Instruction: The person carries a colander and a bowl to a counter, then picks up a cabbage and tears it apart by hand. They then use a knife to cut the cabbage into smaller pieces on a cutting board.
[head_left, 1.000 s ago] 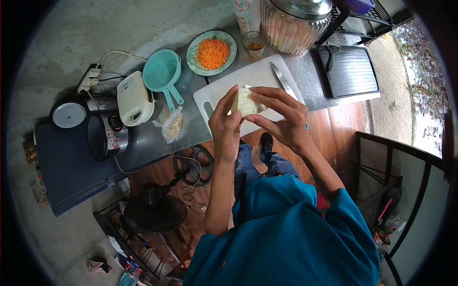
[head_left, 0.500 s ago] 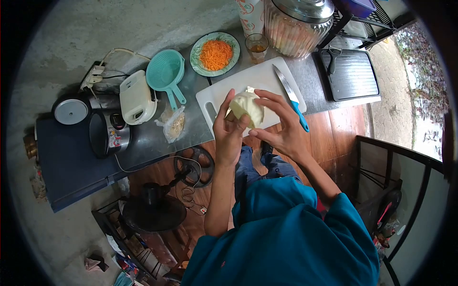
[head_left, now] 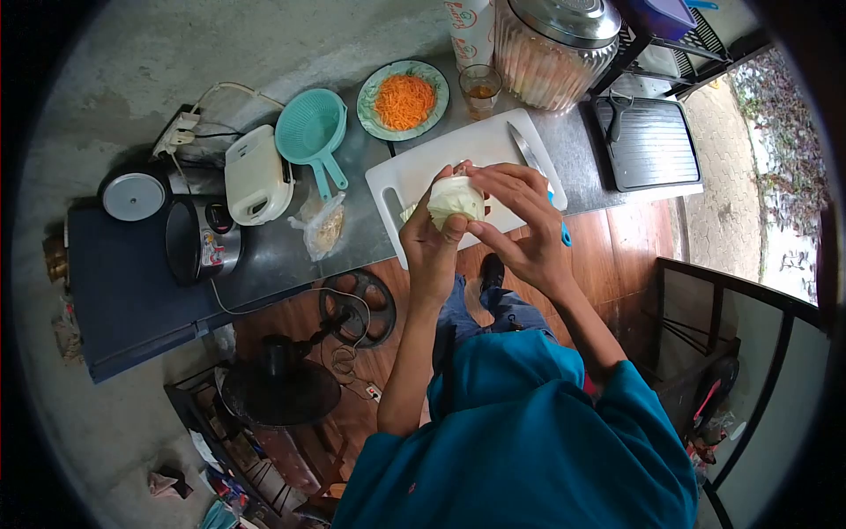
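A pale green piece of cabbage (head_left: 456,203) is held up over the near part of the white cutting board (head_left: 423,159). My left hand (head_left: 430,234) wraps round its left side, thumb at the bottom. On the other side, my right hand (head_left: 524,225) grips it with fingers over the top edge and thumb near the base. Some pale leaf shows on the board just left of the cabbage. A knife with a blue handle (head_left: 565,233) lies along the board's right side, its middle partly hidden behind my right hand.
Shredded carrot (head_left: 404,101) fills a patterned plate (head_left: 370,119) behind the board. Nearby stand a drinking glass (head_left: 480,93), a large glass jar (head_left: 546,62) and a green strainer (head_left: 308,123). A plastic bag (head_left: 322,229) lies left; a black griddle (head_left: 652,145) is right.
The cabbage has turned in my hands, showing a different face. My right fingers have closed further over its top. The view has shifted slightly.
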The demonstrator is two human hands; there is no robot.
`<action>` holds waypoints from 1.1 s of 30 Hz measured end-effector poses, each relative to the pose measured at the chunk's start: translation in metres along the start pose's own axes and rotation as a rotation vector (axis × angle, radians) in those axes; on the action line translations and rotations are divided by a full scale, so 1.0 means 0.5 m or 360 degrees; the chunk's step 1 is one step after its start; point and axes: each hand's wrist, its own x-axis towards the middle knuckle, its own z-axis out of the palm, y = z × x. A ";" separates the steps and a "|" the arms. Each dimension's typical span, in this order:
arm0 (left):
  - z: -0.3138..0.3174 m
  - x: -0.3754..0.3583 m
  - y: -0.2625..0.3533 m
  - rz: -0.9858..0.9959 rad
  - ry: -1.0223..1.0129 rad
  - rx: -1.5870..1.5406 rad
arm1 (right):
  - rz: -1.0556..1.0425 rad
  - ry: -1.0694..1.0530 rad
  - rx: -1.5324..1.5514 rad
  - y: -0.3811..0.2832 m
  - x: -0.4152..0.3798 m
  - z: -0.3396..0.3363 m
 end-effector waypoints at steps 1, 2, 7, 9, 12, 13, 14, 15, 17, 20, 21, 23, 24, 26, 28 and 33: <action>-0.007 0.003 0.004 0.0024 -0.0012 0.0117 | 0.0094 -0.0021 -0.0009 -0.008 0.002 -0.001; -0.010 0.006 0.007 0.0026 -0.0009 0.0118 | 0.0093 -0.0024 -0.0007 -0.009 -0.002 0.000; 0.007 0.004 0.035 0.0500 -0.0095 0.1080 | 0.0585 -0.0067 0.0315 -0.051 0.004 -0.001; 0.016 0.003 0.048 0.0478 -0.0107 0.1110 | 0.0640 -0.0107 0.0302 -0.064 0.014 -0.010; 0.015 0.001 0.053 0.0466 -0.0158 0.1227 | 0.0681 -0.0148 0.0305 -0.062 0.012 -0.013; 0.013 0.000 0.054 0.0481 -0.0198 0.1317 | 0.0661 -0.0149 0.0323 -0.058 0.009 -0.013; 0.011 -0.001 0.053 0.0479 -0.0191 0.1317 | 0.0663 -0.0155 0.0325 -0.051 0.004 -0.011; 0.010 -0.001 0.053 0.0481 -0.0228 0.1328 | 0.0747 -0.0144 0.0472 -0.041 -0.001 -0.009; 0.009 -0.001 0.055 0.0485 -0.0266 0.1336 | 0.0830 -0.0131 0.0616 -0.032 0.000 -0.015; 0.011 -0.003 0.058 0.0428 -0.0317 0.1358 | 0.1026 -0.0233 0.0766 -0.028 0.005 -0.027; 0.013 -0.003 0.056 0.0415 -0.0270 0.1225 | 0.0978 -0.0234 0.0773 -0.026 0.006 -0.028; 0.013 -0.002 0.046 0.0398 -0.0225 0.1090 | 0.0932 -0.0233 0.0779 -0.023 0.011 -0.032; 0.007 0.001 0.036 0.0430 -0.0227 0.1036 | 0.0839 -0.0266 0.0589 -0.026 0.018 -0.036; -0.001 0.001 0.012 0.0458 -0.0232 0.0985 | 0.0747 -0.0294 0.0401 -0.036 0.028 -0.041; 0.007 0.002 -0.019 0.0520 -0.0053 0.0802 | 0.0719 -0.0227 0.0163 -0.050 0.040 -0.038; 0.038 -0.005 -0.064 0.0284 0.0254 0.0083 | 0.0673 -0.0249 -0.0172 -0.019 0.050 -0.031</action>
